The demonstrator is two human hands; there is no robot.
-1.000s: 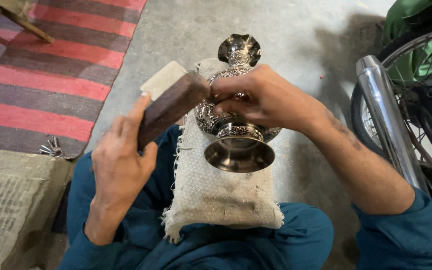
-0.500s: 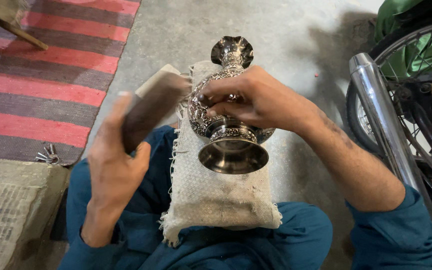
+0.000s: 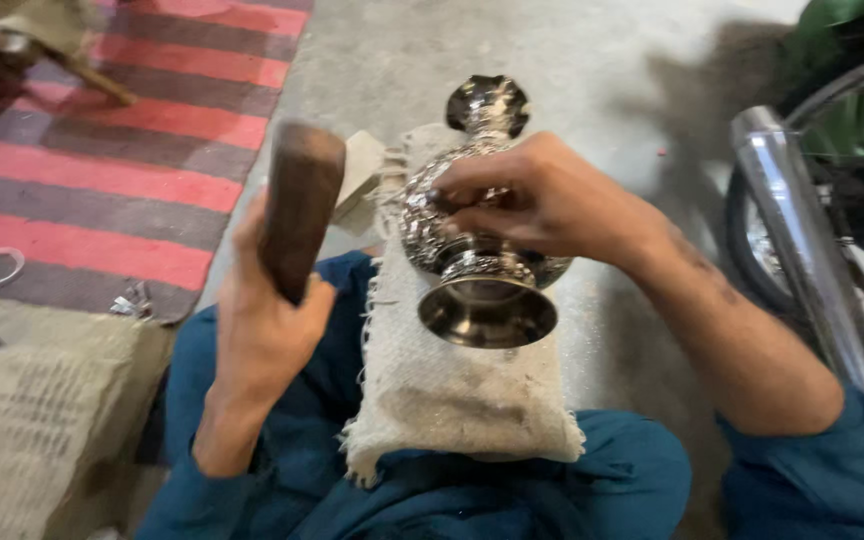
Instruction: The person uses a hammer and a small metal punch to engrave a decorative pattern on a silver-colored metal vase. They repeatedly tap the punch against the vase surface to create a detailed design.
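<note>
A: Burlap, first: a pale stuffed sack (image 3: 452, 400) lies across the person's lap, on blue trousers (image 3: 592, 480).

B: And on it?

A: A silver embossed vase (image 3: 477, 255) lies on its side, its foot toward the camera and its mouth pointing away. The right hand (image 3: 542, 200) is clamped over its belly, fingers curled round the metal.

B: The left hand (image 3: 262, 320)?

A: Closed tight on a dark wooden mallet (image 3: 300, 205), held upright just left of the vase. It's blurred, so I can't tell whether it touches the vase.

B: Farther out?

A: A red-striped rug (image 3: 142, 130) lies on the left; a chrome pipe (image 3: 802, 230) and wheel (image 3: 852, 110) stand at the right, on the concrete floor (image 3: 592, 60).
</note>
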